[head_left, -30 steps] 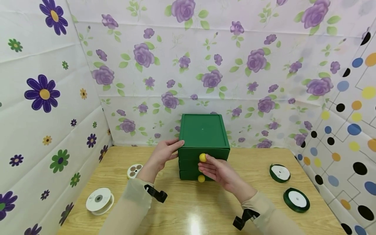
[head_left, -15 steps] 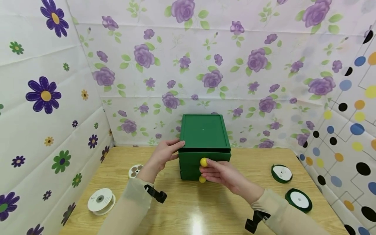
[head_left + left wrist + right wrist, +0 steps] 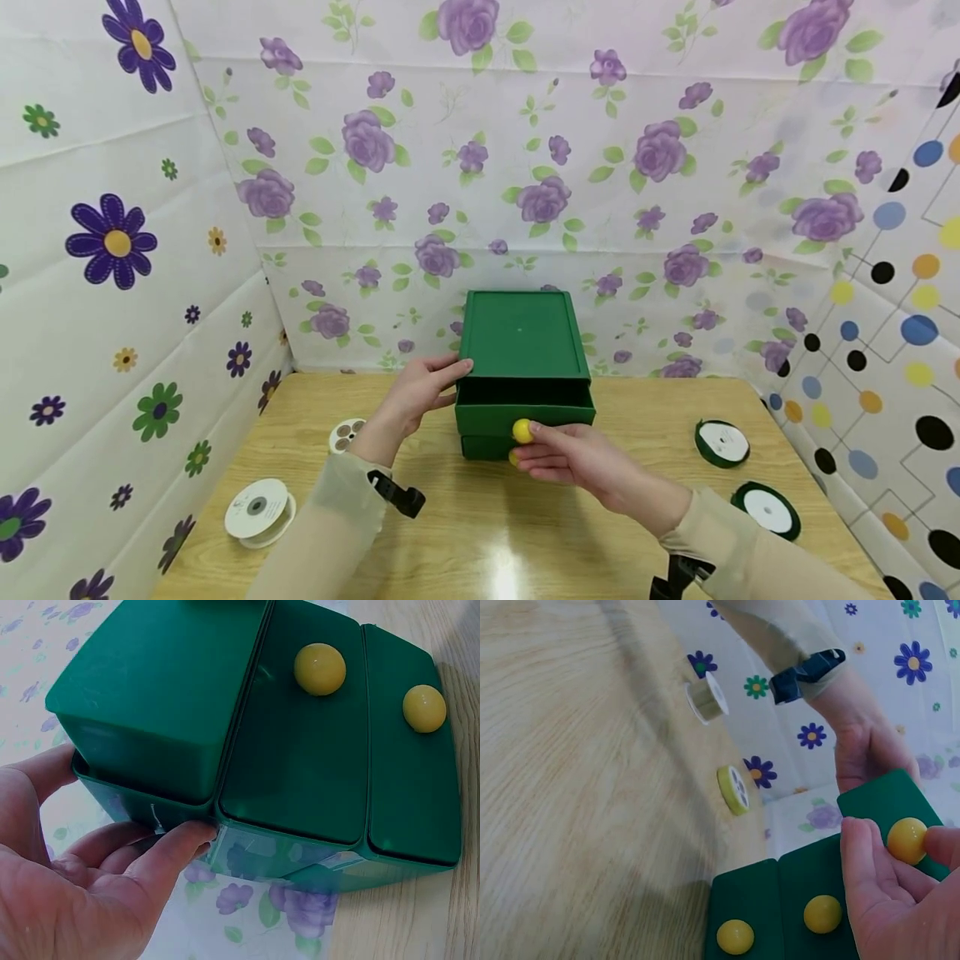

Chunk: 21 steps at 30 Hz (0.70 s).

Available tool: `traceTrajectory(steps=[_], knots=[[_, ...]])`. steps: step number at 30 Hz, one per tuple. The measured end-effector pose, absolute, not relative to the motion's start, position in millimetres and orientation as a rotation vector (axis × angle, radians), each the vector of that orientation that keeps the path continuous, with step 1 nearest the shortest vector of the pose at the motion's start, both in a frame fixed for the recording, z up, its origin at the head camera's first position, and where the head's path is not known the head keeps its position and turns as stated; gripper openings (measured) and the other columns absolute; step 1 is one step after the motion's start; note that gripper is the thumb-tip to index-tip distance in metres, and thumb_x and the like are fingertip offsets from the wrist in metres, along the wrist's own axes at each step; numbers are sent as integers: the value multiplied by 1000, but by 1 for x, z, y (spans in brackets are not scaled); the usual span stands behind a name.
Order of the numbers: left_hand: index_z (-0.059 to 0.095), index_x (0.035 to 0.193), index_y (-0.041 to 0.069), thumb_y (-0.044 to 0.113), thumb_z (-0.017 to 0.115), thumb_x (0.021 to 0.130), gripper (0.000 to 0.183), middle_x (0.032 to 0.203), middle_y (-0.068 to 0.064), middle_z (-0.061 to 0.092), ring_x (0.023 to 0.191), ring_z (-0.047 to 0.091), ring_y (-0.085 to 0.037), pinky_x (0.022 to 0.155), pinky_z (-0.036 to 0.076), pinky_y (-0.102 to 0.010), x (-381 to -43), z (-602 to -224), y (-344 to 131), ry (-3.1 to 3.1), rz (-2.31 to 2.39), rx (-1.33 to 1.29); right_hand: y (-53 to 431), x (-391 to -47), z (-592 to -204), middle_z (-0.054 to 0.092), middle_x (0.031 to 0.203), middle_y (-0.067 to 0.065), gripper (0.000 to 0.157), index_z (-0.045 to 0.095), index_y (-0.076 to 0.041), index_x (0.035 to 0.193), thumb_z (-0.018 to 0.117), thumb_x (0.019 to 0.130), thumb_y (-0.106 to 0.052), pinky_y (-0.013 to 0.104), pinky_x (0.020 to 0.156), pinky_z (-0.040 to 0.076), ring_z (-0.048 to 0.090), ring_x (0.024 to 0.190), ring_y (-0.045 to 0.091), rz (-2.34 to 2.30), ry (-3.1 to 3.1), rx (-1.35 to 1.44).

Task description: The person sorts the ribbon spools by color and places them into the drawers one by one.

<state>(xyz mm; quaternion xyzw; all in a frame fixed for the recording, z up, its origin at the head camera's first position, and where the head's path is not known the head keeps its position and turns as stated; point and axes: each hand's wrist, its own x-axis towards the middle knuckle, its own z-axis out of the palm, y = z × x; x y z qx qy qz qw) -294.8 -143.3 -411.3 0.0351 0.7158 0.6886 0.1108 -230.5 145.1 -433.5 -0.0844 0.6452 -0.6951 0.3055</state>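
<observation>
A green three-drawer box (image 3: 521, 333) stands at the table's far middle. Its top drawer (image 3: 483, 417) is pulled partway out, showing a dark gap; the drawer's floor is mostly hidden. My right hand (image 3: 592, 467) pinches the drawer's round yellow knob (image 3: 907, 840) between thumb and fingers. At the box's upper left front corner, my left hand (image 3: 420, 392) holds on, with digits over the top edge and against the side, as the left wrist view shows. Below, the middle knob (image 3: 320, 669) and bottom knob (image 3: 424, 709) sit on shut drawers.
On the left lie a white ribbon spool (image 3: 255, 510) and a smaller spool with round holes (image 3: 345, 435). Two dark green ribbon rolls, one farther back (image 3: 722, 442) and one nearer (image 3: 768, 510), lie at the right. Patterned cloth walls (image 3: 375, 250) enclose the wooden table (image 3: 442, 533).
The top drawer has come out from shut to partway open, drawn toward me by my right hand on its knob. My left hand stays at the box's corner.
</observation>
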Motion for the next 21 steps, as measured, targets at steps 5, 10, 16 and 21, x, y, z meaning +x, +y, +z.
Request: traceTrajectory(steps=[5, 10, 16, 21], knots=[[47, 159, -2, 29, 70, 107, 65, 169, -20, 36, 154, 38, -39, 115, 48, -54, -294, -410, -143, 2104, 2020, 103, 146, -224, -431, 75, 127, 17, 62, 56, 12, 144, 60, 112, -41, 36, 103, 59, 73, 119, 26, -1810, 1718, -255], [47, 159, -3, 29, 70, 107, 65, 169, -19, 37, 154, 39, -39, 115, 48, -53, -294, -409, -142, 2102, 2021, 104, 148, -217, -430, 75, 126, 18, 61, 61, 11, 141, 60, 111, -42, 39, 104, 58, 73, 118, 26, -1783, 1736, -260], [48, 158, -3, 28, 70, 107, 64, 169, -19, 37, 154, 39, -38, 115, 48, -53, -294, -409, -142, 2093, 2025, 105, 149, -208, -431, 75, 124, 16, 60, 63, 10, 139, 59, 111, -44, 38, 102, 59, 72, 120, 30, -1764, 1744, -252], [48, 158, -3, 29, 71, 106, 65, 168, -19, 38, 153, 41, -38, 114, 49, -53, -295, -410, -142, 2102, 2019, 112, 149, -201, -433, 76, 124, 16, 60, 61, 11, 140, 58, 113, -43, 38, 101, 60, 72, 119, 29, -1757, 1744, -249]])
